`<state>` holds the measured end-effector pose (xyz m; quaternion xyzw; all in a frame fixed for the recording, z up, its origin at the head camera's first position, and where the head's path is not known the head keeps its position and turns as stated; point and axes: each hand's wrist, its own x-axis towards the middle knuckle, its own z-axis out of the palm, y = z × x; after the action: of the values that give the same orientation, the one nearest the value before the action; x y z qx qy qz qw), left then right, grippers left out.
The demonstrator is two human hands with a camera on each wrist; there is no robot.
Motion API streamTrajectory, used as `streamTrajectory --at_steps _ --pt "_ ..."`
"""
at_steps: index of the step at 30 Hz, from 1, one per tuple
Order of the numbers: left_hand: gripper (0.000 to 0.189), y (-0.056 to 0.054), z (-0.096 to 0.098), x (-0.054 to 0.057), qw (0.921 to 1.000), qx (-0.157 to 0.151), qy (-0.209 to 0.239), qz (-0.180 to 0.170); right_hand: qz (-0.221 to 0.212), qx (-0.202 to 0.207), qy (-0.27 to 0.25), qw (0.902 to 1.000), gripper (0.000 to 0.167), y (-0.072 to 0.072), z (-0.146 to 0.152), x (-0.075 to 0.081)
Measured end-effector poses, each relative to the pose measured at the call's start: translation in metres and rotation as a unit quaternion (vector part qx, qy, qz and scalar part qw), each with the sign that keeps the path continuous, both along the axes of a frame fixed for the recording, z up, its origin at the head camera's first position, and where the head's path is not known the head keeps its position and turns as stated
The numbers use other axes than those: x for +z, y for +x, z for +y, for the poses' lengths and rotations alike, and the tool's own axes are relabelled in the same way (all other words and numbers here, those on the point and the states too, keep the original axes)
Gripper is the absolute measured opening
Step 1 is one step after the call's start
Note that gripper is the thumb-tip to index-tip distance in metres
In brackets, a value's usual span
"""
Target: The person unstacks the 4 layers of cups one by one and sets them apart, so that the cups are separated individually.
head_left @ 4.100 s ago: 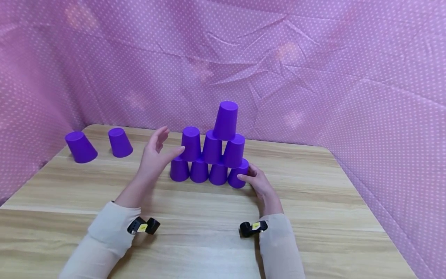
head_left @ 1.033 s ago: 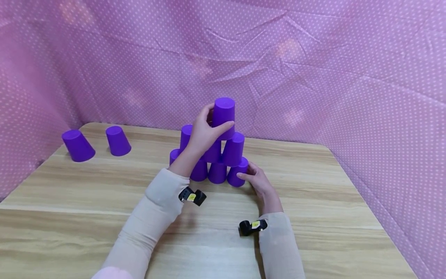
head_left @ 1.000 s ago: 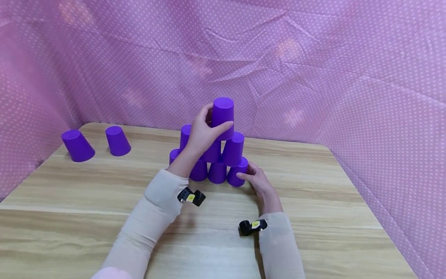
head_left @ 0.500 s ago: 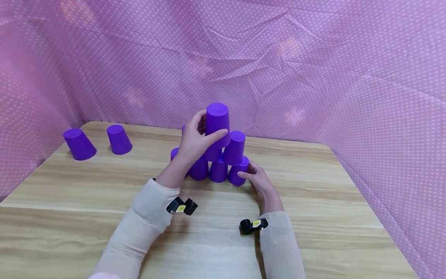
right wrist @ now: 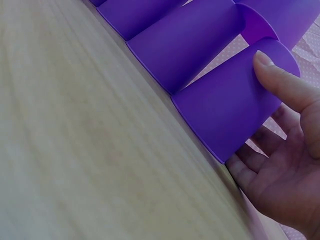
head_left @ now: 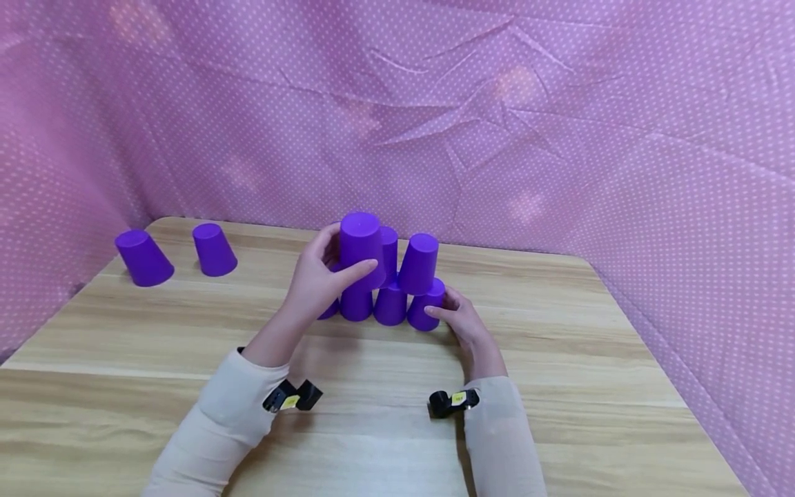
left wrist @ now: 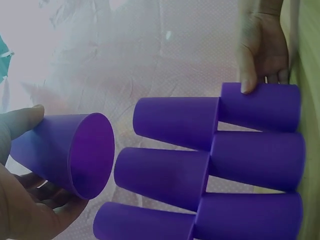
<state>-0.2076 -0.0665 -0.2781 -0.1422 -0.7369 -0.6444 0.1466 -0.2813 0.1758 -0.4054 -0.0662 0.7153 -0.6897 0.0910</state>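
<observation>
My left hand (head_left: pixel 310 279) grips a cup (head_left: pixel 360 241) mouth-down, clear of the stack (head_left: pixel 389 259) just beyond it, while my right hand (head_left: pixel 467 328) holds the end cup (head_left: pixel 424 307), probably to steady the bottom row (head_left: pixel 390 307).

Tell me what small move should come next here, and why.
Probably carry the held cup leftward, toward the two loose cups on the table: the left hand has lifted it off the top of the stack and holds it clear, while the right hand holds the bottom row's end cup.
</observation>
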Motion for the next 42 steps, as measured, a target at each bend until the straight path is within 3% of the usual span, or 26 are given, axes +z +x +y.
streamTrajectory --at_steps 10,20,31,39,42 --pt "0.062 0.009 -0.018 -0.011 0.9987 0.008 -0.044 -0.025 0.072 0.025 -0.031 0.9966 0.054 0.001 0.005 -0.009" --pt "0.063 0.014 -0.045 -0.019 0.9953 0.03 -0.08 -0.045 0.074 0.016 -0.022 0.9969 0.056 0.002 0.005 -0.003" --pt "0.063 0.02 -0.064 -0.029 0.994 0.059 -0.075 -0.054 0.013 0.002 -0.015 0.9998 0.055 -0.001 0.004 -0.001" --pt "0.061 0.018 -0.08 -0.042 0.99 0.111 -0.069 -0.052 0.02 0.005 -0.014 0.9997 0.055 0.002 0.002 -0.002" --pt "0.059 0.013 -0.087 -0.05 0.9883 0.139 -0.045 -0.045 0.026 0.009 -0.015 0.9995 0.055 0.002 0.002 -0.003"
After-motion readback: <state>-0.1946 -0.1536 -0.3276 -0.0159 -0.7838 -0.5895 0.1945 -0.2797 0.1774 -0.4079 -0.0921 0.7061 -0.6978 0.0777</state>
